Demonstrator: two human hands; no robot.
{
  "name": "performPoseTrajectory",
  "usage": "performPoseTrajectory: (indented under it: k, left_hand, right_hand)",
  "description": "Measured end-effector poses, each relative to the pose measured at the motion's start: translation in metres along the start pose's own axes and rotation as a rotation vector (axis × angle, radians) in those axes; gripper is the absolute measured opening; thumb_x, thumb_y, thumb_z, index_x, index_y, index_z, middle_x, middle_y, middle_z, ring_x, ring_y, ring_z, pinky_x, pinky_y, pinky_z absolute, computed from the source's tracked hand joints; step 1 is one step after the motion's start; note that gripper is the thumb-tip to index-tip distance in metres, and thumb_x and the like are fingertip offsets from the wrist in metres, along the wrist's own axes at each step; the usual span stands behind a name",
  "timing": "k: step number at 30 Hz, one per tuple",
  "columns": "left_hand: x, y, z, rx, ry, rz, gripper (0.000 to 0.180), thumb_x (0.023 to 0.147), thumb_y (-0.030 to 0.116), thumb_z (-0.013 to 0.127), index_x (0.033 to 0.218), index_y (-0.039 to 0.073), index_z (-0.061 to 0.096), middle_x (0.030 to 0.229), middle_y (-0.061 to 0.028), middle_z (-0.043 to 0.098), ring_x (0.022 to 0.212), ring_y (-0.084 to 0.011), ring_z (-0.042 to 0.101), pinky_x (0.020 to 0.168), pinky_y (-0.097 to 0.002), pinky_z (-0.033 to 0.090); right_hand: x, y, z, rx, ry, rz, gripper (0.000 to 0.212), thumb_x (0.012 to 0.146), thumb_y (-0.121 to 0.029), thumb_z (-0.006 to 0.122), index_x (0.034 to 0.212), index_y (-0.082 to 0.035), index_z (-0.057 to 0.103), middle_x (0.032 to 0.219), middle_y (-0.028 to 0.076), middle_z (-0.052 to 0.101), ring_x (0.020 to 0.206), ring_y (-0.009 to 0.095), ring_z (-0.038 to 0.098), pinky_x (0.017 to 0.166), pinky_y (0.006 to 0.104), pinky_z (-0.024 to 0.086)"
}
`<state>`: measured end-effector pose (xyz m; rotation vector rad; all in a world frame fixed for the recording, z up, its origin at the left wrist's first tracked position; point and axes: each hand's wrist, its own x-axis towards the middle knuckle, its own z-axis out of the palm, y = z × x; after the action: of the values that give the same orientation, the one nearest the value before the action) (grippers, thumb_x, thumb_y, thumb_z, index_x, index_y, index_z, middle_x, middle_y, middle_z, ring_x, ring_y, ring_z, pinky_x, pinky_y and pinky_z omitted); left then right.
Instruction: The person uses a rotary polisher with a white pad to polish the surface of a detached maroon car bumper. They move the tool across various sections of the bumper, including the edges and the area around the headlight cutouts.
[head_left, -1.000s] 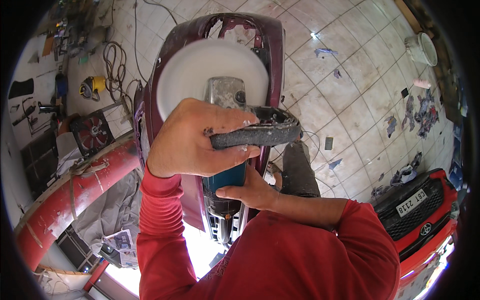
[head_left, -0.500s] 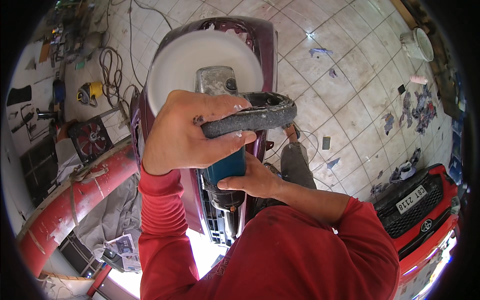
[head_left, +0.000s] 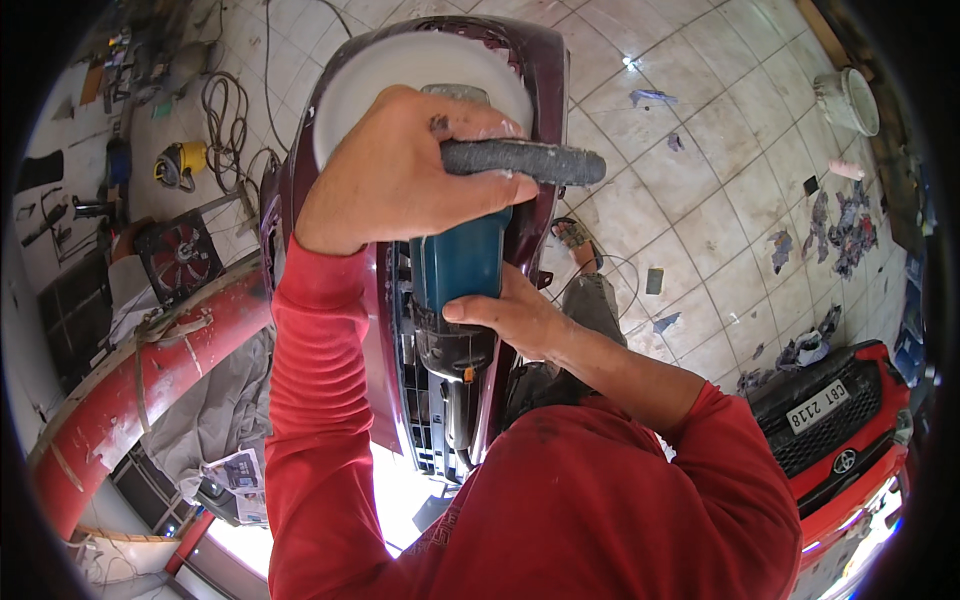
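A blue rotary polisher (head_left: pixel 460 265) is held in both my hands, pointing away from me. My left hand (head_left: pixel 390 175) is wrapped round its dark loop handle (head_left: pixel 530 160), with white smears on the fingers. Further back, my right hand (head_left: pixel 525 312) grips the blue body, the thumb lying across its top. The broad white polishing pad (head_left: pixel 345 100) looks smooth and blurred. It is over the far part of a glossy dark maroon car bumper (head_left: pixel 552 105); whether they touch I cannot tell. The bumper's black grille (head_left: pixel 425 430) shows beneath the polisher's rear end.
On the left lie a long scuffed red part (head_left: pixel 170 375), grey cloth (head_left: pixel 215 400), a fan (head_left: pixel 182 252), a yellow machine (head_left: pixel 180 163) and coiled cable (head_left: pixel 222 120). At right are a white bucket (head_left: pixel 848 100), paper scraps (head_left: pixel 852 235) and a red car front (head_left: pixel 865 480).
The polisher and both hands have moved farther away along the bumper. The handle has tilted, so its loop now shows edge-on. My view has shifted slightly.
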<state>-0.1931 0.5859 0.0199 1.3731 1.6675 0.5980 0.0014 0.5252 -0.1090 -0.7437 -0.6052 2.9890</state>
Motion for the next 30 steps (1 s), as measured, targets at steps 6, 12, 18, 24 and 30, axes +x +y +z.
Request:
performPoseTrajectory:
  k: [6, 12, 18, 24, 30]
  left_hand:
    - [-0.055, 0.002, 0.011, 0.037, -0.106, 0.051, 0.041, 0.08, 0.012, 0.092, 0.113, -0.007, 0.078, 0.086, -0.0141, 0.08, 0.07, -0.0184, 0.075, 0.068, -0.0318, 0.059]
    - [-0.103, 0.013, 0.027, 0.106, -0.147, 0.209, 0.05, 0.07, 0.009, 0.09, 0.117, -0.001, 0.08, 0.072, -0.0105, 0.073, 0.058, -0.0267, 0.071, 0.054, -0.0341, 0.049]
    - [-0.112, 0.009, 0.031, 0.043, -0.01, 0.301, 0.049, 0.068, 0.01, 0.089, 0.115, 0.0, 0.081, 0.078, -0.0109, 0.076, 0.058, -0.0255, 0.07, 0.053, -0.0344, 0.046]
    - [-0.122, 0.007, 0.035, -0.006, 0.035, 0.278, 0.045, 0.067, 0.01, 0.09, 0.11, 0.001, 0.081, 0.099, -0.0149, 0.082, 0.061, -0.0264, 0.071, 0.054, -0.0346, 0.048]
    - [-0.131, 0.007, 0.044, 0.04, 0.012, 0.205, 0.048, 0.067, 0.01, 0.09, 0.113, 0.0, 0.081, 0.09, -0.0138, 0.08, 0.062, -0.0264, 0.071, 0.055, -0.0357, 0.049]
  right_hand:
    - [-0.027, 0.047, 0.022, 0.028, -0.026, 0.078, 0.064, 0.089, -0.01, 0.087, 0.142, -0.003, 0.052, 0.12, 0.007, 0.069, 0.108, 0.016, 0.07, 0.096, 0.0375, 0.059]
    - [-0.065, 0.088, 0.031, -0.303, -0.05, 0.018, 0.081, 0.086, -0.022, 0.091, 0.149, -0.002, 0.044, 0.131, 0.012, 0.065, 0.123, 0.023, 0.065, 0.105, 0.0404, 0.055]
    - [-0.077, 0.072, 0.035, -0.321, -0.026, 0.119, 0.089, 0.082, -0.03, 0.092, 0.15, -0.001, 0.043, 0.132, 0.015, 0.065, 0.123, 0.025, 0.066, 0.106, 0.0409, 0.055]
    - [-0.081, 0.079, 0.03, -0.431, -0.048, 0.099, 0.092, 0.08, -0.036, 0.092, 0.15, -0.001, 0.043, 0.134, 0.016, 0.065, 0.122, 0.026, 0.066, 0.105, 0.0414, 0.055]
    - [-0.078, 0.086, 0.026, -0.367, -0.097, 0.127, 0.092, 0.081, -0.035, 0.092, 0.151, -0.002, 0.042, 0.134, 0.015, 0.064, 0.125, 0.027, 0.065, 0.108, 0.0417, 0.054]
